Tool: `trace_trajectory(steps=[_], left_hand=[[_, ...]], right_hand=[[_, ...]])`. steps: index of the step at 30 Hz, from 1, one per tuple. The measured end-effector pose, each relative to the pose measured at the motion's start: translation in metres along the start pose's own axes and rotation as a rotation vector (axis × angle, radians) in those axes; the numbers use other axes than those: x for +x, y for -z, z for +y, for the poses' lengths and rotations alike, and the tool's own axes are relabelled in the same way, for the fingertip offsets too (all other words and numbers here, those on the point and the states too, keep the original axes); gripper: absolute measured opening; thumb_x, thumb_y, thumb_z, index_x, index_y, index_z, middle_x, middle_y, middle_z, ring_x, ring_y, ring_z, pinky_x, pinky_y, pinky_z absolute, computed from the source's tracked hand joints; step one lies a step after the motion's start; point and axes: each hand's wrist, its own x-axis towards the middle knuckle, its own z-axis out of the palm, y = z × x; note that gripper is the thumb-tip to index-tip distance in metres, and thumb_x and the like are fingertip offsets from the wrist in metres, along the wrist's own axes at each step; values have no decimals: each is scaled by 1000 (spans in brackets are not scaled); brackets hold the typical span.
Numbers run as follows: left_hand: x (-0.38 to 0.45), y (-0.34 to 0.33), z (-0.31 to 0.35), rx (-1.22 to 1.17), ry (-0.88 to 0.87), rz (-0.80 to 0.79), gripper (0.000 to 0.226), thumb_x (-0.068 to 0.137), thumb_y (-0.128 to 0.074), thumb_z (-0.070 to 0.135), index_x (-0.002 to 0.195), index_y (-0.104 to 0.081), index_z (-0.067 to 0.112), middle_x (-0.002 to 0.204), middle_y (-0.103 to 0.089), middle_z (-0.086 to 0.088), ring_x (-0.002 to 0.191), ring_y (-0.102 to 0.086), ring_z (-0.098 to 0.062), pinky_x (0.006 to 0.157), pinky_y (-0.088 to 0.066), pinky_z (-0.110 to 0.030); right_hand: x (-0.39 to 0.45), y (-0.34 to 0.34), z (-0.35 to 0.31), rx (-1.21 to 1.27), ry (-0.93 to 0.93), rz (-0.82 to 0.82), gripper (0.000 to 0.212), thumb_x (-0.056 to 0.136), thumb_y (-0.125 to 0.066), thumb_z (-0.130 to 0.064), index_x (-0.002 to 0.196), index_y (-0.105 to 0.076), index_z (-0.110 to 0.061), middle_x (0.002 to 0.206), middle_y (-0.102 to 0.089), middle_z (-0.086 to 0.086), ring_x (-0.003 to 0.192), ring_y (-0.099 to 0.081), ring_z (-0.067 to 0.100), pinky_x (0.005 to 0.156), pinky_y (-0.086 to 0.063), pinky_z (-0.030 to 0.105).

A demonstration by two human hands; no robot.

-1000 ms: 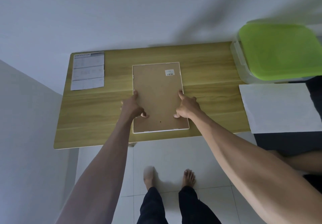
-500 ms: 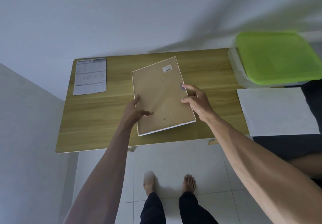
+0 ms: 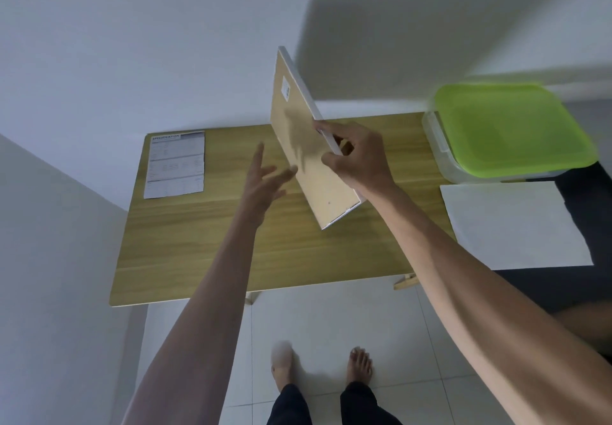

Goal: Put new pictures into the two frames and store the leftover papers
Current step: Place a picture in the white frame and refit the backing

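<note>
Far left on the table (image 3: 198, 242) we see a printed sheet (image 3: 175, 164) lying flat near the back corner.

Next, our left hand (image 3: 263, 181) is lifted above the table, fingers spread and straight, holding nothing. Its fingertips (image 3: 291, 170) come close to the brown back of the frame; we cannot tell if they touch it.

Middle: the frame (image 3: 306, 146) stands up on edge, tilted, brown backing facing left toward the left hand, white rim on the right side. A small sticker (image 3: 285, 88) sits near its upper end. Its lower corner is down near the table top; contact is hard to tell.

Our right hand (image 3: 359, 156) grips the frame's right edge, thumb on the brown back, fingers curled round the white rim.

Right: a clear box with a green lid (image 3: 510, 130) at the table's far right end, and just in front of it a white paper (image 3: 516, 226) lying flat on a dark surface.

Versus half a second ago: the frame was low over the table, slightly tipped, with both hands on it. Now it is swung up to near vertical, the left hand has let go and opened, and only the right hand carries it. The sheet, box and white paper have not moved.
</note>
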Motion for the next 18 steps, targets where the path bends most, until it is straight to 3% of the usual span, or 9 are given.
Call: trace_trajectory(steps=[4, 7, 10, 15, 18], left_hand=[[1, -22, 58, -8, -183, -101, 91, 84, -80, 33, 152, -23, 51, 129, -65, -11, 118, -66, -21, 85, -61, -49], [0, -32, 79, 34, -214, -130, 81, 85, -79, 26, 150, -35, 47, 134, -58, -18, 123, -61, -24, 79, -62, -45], [-2, -33, 85, 49, -237, -89, 82, 83, -80, 10, 150, -41, 38, 133, -51, -19, 119, -61, -30, 74, -62, -37], [-2, -22, 87, -27, -244, -44, 88, 73, -82, 4, 147, -47, 36, 130, -54, -23, 108, -69, -35, 76, -63, -45], [-4, -17, 89, -15, -237, 30, 86, 75, -75, -1, 149, -45, 30, 125, -61, -20, 101, -72, -32, 74, -63, -45]], right_hand=[[2, 0, -11, -170, 92, -39, 93, 72, -74, -8, 154, -39, -35, 78, -61, -1, 61, -52, 8, 62, -46, 17], [1, -2, -18, -207, 123, -34, 103, 76, -77, -9, 160, -22, -31, 72, -52, -3, 56, -47, 5, 59, -38, 10], [1, -6, -23, -188, 128, -26, 105, 77, -78, -10, 161, -18, -30, 72, -52, -8, 56, -48, 3, 60, -36, 9], [2, -12, -29, -150, 137, -51, 104, 79, -77, -9, 161, -18, -32, 78, -57, -7, 56, -51, 1, 63, -43, 12], [3, -16, -30, -150, 158, -100, 106, 77, -84, -24, 160, -19, -33, 86, -63, -5, 59, -53, 0, 68, -51, 18]])
